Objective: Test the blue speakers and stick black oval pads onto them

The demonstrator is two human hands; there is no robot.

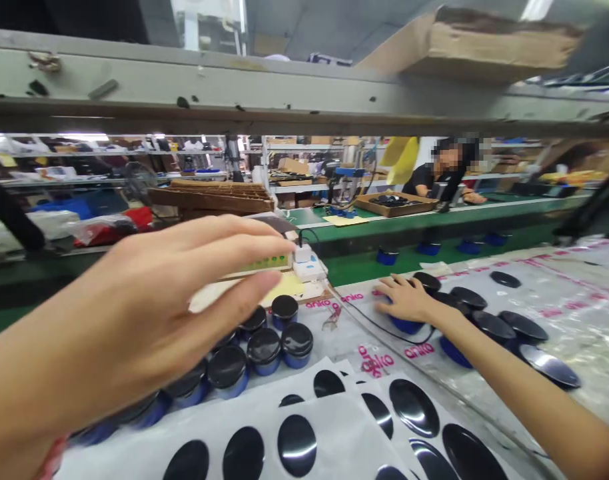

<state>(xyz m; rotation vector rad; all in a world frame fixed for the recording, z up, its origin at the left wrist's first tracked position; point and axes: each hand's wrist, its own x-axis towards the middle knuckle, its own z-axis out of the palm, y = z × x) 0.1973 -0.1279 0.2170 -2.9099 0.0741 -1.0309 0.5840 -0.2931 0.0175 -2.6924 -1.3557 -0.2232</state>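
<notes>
My left hand hovers at the left above a group of round blue containers with black tops. Its fingers are stretched out, the thumb is apart, and nothing shows in it. Farther off, my right hand reaches down with its fingers spread around a blue container, whose top is mostly covered by the hand. Beside that hand stand several more blue containers with wide black tops. White sheets with black oval stickers lie nearest to me.
Plastic sheeting with pink print covers the bench, and a cable crosses it. A white power adapter sits mid-bench. Beyond, a green conveyor carries blue containers. A beam spans overhead. A co-worker sits opposite.
</notes>
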